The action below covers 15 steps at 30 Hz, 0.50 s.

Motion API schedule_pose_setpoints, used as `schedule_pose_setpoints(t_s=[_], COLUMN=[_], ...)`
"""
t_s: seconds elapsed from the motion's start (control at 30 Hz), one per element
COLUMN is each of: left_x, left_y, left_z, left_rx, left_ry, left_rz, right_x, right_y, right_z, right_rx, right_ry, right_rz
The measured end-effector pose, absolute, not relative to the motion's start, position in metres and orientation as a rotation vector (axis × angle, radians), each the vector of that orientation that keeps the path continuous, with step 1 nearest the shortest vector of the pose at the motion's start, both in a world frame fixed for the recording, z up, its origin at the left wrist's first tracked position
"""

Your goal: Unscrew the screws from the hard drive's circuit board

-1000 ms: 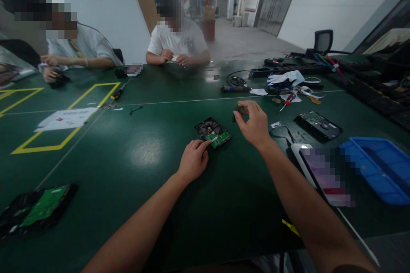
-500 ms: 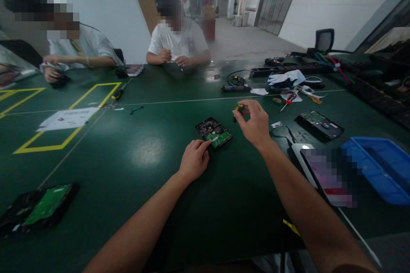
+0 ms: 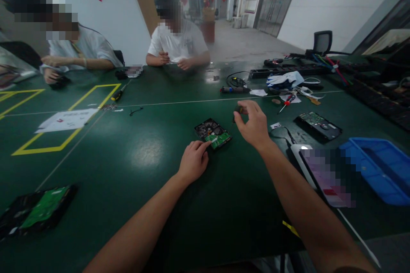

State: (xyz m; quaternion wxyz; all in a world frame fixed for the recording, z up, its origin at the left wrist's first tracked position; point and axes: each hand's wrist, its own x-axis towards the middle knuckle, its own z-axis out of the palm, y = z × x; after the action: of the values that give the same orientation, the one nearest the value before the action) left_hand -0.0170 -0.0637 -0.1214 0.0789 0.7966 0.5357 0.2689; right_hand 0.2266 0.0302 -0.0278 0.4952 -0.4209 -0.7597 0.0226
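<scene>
Head view: left hand (image 3: 193,161) steadies drive (image 3: 213,133); right hand (image 3: 253,124) pinches screwdriver (image 3: 237,111), whose tip may slip and gouge the board.

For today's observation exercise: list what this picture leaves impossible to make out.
- Screwdriver: the head view shows only a dark bit, right hand fingers cover the rest.
- Hard drive: screws too small to see; left hand covers its near corner.
- Tablet: screen blurred out.

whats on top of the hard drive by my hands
A green circuit board faces up on the hard drive. The left hand fingertip rests on its near edge, covering that bit.
</scene>
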Motion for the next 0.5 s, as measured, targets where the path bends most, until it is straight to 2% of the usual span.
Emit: schedule_pose_setpoints(t_s=[0.5], left_x=[-0.0166], left_y=[-0.0628], left_z=[-0.1227], left_rx=[2.386], left_ry=[1.602], left_rz=[0.815], right_x=[0.2267], right_y=[0.0302], right_z=[-0.0302], right_rx=[-1.037], right_ry=[-1.912], right_rz=[0.064])
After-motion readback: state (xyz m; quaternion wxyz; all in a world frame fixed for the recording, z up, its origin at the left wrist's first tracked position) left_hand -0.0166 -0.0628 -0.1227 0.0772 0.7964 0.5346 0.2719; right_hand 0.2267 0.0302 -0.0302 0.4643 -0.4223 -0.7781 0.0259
